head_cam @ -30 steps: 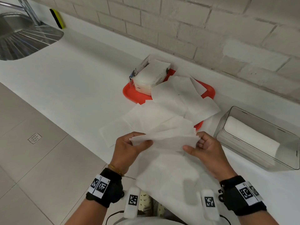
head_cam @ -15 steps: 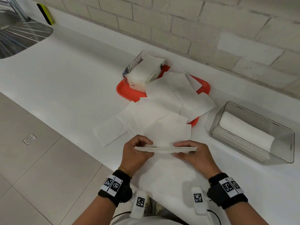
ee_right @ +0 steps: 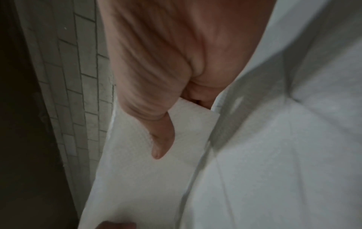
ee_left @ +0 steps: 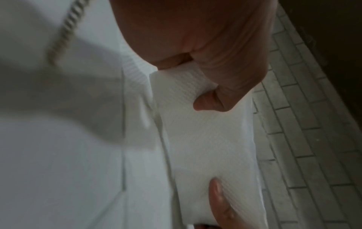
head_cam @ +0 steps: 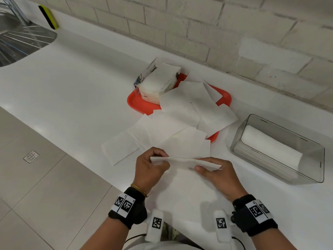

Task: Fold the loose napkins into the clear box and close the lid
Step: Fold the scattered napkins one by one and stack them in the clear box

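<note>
- From the head view we see the whole counter (head_cam: 75,91): loose napkins (head_cam: 182,112) spread over a red tray (head_cam: 137,103), an opened napkin pack (head_cam: 158,82) on the tray's far left end, and the clear box (head_cam: 281,177) well to the right.
- The wrist views show none of that; they give us only palms, paper and the brick wall (ee_left: 305,124), but they reveal the thumbs pressing on the paper's embossed face.
- In the left wrist view we also see the other hand's thumb at the lower edge, on the same strip.
- The clear box stands open at the top, with a white stack or roll of napkins (head_cam: 270,147) lying inside along its length; we see no lid.
- The folded napkin (head_cam: 185,160) is held as a narrow strip just above the counter's near edge, between both hands, with another sheet spread beneath it.
- Our left hand (head_cam: 149,168) pinches the strip's left end, fingers curled over the top edge.
- Our right hand (head_cam: 216,172) pinches the right end, thumb on the near face and fingers behind it.
- At far left we see a metal sink (head_cam: 19,44).
</note>
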